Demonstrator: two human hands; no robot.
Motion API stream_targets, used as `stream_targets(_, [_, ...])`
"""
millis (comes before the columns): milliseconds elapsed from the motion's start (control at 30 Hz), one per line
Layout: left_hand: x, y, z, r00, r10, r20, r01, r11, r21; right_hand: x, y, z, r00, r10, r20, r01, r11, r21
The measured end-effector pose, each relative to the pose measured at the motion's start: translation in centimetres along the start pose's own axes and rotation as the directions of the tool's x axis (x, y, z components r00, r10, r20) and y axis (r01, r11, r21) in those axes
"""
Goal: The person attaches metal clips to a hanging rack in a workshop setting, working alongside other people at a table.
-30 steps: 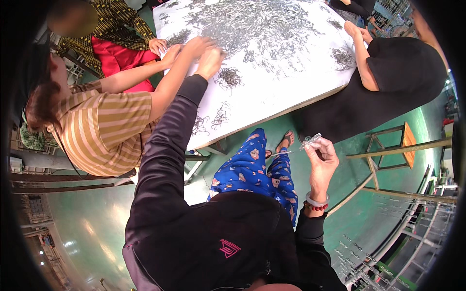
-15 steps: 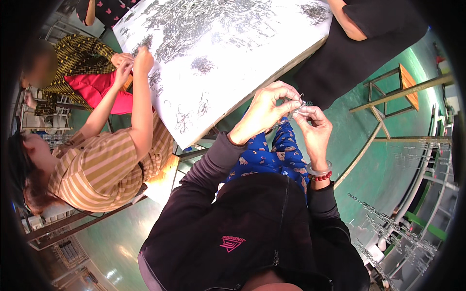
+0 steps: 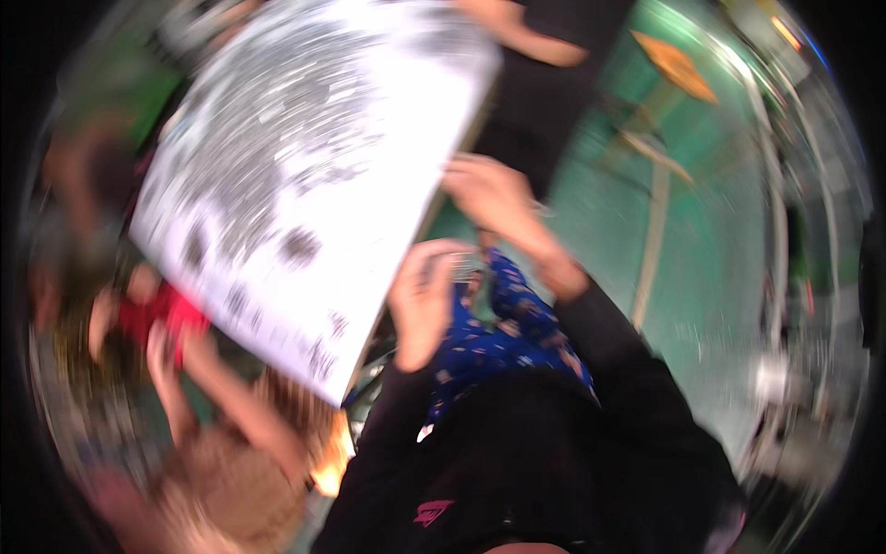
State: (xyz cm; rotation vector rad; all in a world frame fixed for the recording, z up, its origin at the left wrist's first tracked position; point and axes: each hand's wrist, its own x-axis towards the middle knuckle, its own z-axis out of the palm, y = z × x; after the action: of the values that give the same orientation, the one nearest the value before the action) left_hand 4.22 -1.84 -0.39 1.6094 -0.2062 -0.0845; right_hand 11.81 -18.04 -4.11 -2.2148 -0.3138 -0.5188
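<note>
My left hand (image 3: 423,305) is by the near side edge of the white table (image 3: 406,102), its fingers curled inward. Motion smears what lies between them, if anything. Farther forward, my right hand (image 3: 498,198) reaches to the table's edge with its fingertips at the white surface. Blur hides whether those fingers are pinched or apart. A broad dark heap of small thin pieces (image 3: 240,138) covers the far part of the tabletop. Smaller dark clumps, among them a round clump (image 3: 299,245), lie closer to me.
A person in a tan top (image 3: 231,480) works at the left, arms toward the table. Another person in black (image 3: 526,102) stands at the far right side of it. A wooden stool (image 3: 674,65) is on the green floor (image 3: 711,231) at the right.
The view has swung, so the table sits lower and farther left. My hands, together with small thin metal pieces before, have parted; the right one has moved to the table's edge.
</note>
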Motion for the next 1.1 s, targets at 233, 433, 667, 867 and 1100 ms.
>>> stream_targets(233, [-0.3,-3.1,0.2,0.979,0.167,-0.118,-0.181,0.976,-0.121,11.9,5.4,19.0,0.915,-0.306,0.262,0.373,0.888,-0.269])
stream_targets(433, [-1.9,-4.0,-0.6,0.983,0.101,-0.151,-0.115,0.990,-0.085,9.4,4.0,19.9,0.861,-0.299,0.413,0.454,0.818,-0.354])
stream_targets(667, [-2.6,-2.5,-1.5,0.976,0.091,-0.198,-0.064,0.988,0.139,3.6,0.7,13.4,0.925,0.147,0.350,-0.354,0.667,0.655])
stream_targets(867, [-3.5,-0.9,1.3,0.978,0.140,-0.151,-0.138,0.990,0.023,-2.0,-6.2,-3.6,0.849,0.348,0.398,-0.527,0.501,0.687])
stream_targets(1100, [-4.0,-0.7,2.7,0.939,0.306,-0.157,-0.276,0.943,0.186,-5.5,-8.9,-6.7,0.947,0.300,0.115,-0.306,0.735,0.605])
